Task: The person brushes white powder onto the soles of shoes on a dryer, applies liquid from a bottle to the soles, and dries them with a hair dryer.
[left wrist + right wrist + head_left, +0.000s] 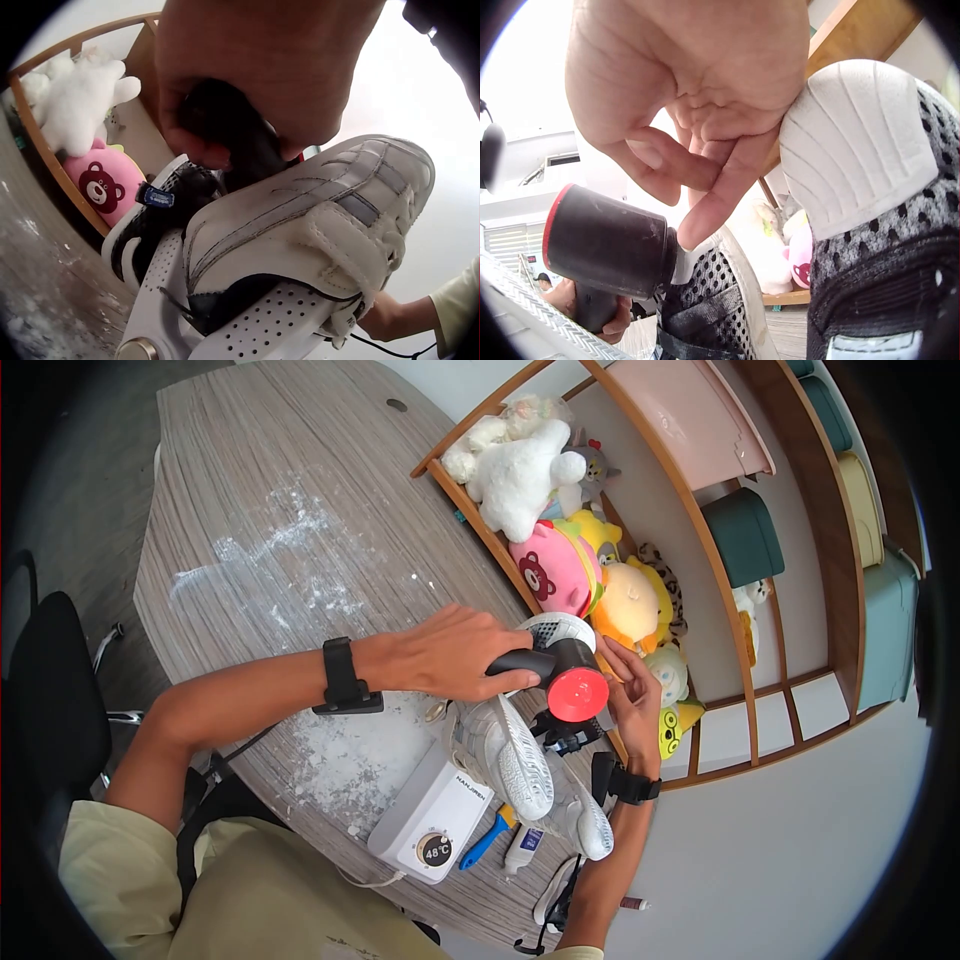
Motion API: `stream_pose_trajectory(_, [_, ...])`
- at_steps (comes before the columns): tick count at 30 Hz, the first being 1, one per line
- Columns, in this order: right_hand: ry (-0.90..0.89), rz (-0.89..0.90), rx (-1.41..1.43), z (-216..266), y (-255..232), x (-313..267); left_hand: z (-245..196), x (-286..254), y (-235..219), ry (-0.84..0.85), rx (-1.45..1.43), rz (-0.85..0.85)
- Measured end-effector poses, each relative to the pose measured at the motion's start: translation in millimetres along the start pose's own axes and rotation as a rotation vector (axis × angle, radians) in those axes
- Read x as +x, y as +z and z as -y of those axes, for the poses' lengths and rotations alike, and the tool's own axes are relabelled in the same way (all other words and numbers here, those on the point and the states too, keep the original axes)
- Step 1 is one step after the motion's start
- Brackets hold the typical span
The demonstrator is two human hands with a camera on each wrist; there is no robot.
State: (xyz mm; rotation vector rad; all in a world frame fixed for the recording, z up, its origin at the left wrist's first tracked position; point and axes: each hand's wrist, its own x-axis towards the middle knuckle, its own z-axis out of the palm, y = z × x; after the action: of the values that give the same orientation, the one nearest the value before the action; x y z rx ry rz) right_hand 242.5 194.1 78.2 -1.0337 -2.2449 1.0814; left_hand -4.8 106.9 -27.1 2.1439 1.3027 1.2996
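Observation:
My left hand [440, 656] grips the black handle of a hand-held tool with a round red end [577, 694]. Its dark cylindrical body [607, 240] points at a black-and-white mesh shoe [712, 292]. Close by, my right hand [632, 695] has its fingers loosely bent, one fingertip right at the tool's front end and the shoe's toe. Another mesh shoe [859, 150] with a white rubber toe is beside that hand. A white strap sneaker [315, 225] sits on a perforated arm of the white shoe dryer [430, 810], whose display reads 48°C.
White powder [345, 760] is scattered on the wood-grain table [250, 440]. A blue-handled brush [487, 842] and a small white tube [523, 850] lie by the dryer. Beyond the table stands a shelf with a pink plush toy [555, 565] and coloured bins. A black chair [55, 690] stands at left.

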Motion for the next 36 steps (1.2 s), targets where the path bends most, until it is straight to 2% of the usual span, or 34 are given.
stream_pose_trajectory(3, [-0.016, -0.006, 0.021, -3.3, -0.1, 0.9, -1.0, 1.2, -1.4, -0.014, -0.051, -0.044])
stream_pose_trajectory(7, [0.055, -0.007, 0.027, -4.6, -2.2, 0.1, 8.2, 14.2, 1.5, -0.025, -0.173, -0.161])
stream_pose_trajectory(10, [0.025, -0.021, 0.016, -4.6, 0.2, 0.5, 11.2, 22.7, 4.0, 0.012, -0.406, -0.262])
stream_pose_trajectory(11, [0.01, -0.012, 0.011, -5.1, -0.2, 1.4, 10.2, 20.3, 2.8, -0.204, -0.611, -0.109])
stream_pose_trajectory(14, [-0.01, 0.002, 0.002, -7.6, -0.8, 2.9, 22.6, 19.1, 11.7, -0.476, -1.029, -0.037])
stream_pose_trajectory(17, [0.013, -0.002, -0.017, -5.9, -0.6, 2.6, 28.5, 10.1, 13.9, -0.68, -1.255, -0.038])
stream_pose_trajectory(20, [0.028, -0.005, -0.036, -1.7, 0.7, 3.0, 47.0, -0.4, 26.1, -0.72, -1.379, -0.025])
stream_pose_trajectory(26, [0.017, -0.009, -0.035, -3.7, 0.3, 3.5, 53.1, -16.0, 41.7, -0.941, -1.668, -0.021])
stream_pose_trajectory(29, [0.016, -0.015, -0.023, -5.3, -0.2, 2.7, 50.6, -25.5, 46.8, -0.982, -1.745, -0.042])
stream_pose_trajectory(32, [0.006, -0.008, -0.013, -6.8, -0.9, 2.2, 45.8, -35.6, 53.7, -1.099, -1.692, -0.088])
stream_pose_trajectory(36, [-0.004, -0.004, -0.018, -6.0, -0.7, 2.1, 51.9, -43.7, 59.1, -1.139, -1.66, -0.106])
